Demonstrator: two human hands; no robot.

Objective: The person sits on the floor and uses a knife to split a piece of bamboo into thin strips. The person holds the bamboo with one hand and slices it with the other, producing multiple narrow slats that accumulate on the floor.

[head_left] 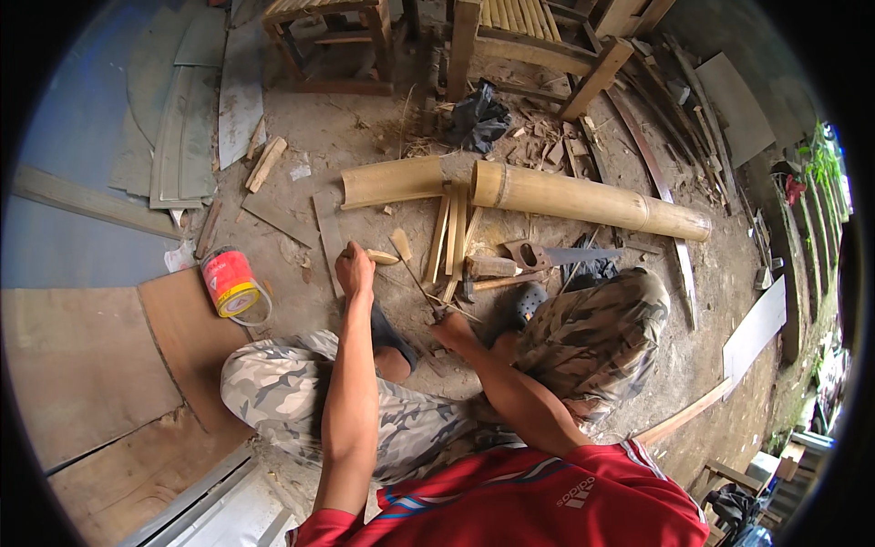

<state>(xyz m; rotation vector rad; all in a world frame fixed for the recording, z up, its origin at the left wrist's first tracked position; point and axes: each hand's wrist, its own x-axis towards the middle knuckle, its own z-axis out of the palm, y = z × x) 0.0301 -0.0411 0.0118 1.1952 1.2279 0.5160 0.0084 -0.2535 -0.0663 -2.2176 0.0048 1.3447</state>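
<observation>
My left hand (354, 270) is closed round a short pale piece of bamboo (384, 258), which points to the right. In my right hand (450, 328) is the dark handle of a long thin knife (419, 282); its blade slants up and left toward the bamboo piece. A light flat sliver (401, 242) lies by the blade's far end. Just beyond my hands are several split bamboo strips (447, 235), a curved bamboo half (392, 180) and a thick bamboo pole (583, 202). To the right lie a handsaw (567, 256), a hammer (507, 282) and a wooden block (492, 266).
A red and yellow can (232, 284) stands tilted at the left, near plywood sheets (87, 346). At the back are a wooden stool (339, 85), a bamboo-slatted bench (538, 56) and a black plastic bag (478, 118). Scrap boards (670, 109) line the right side.
</observation>
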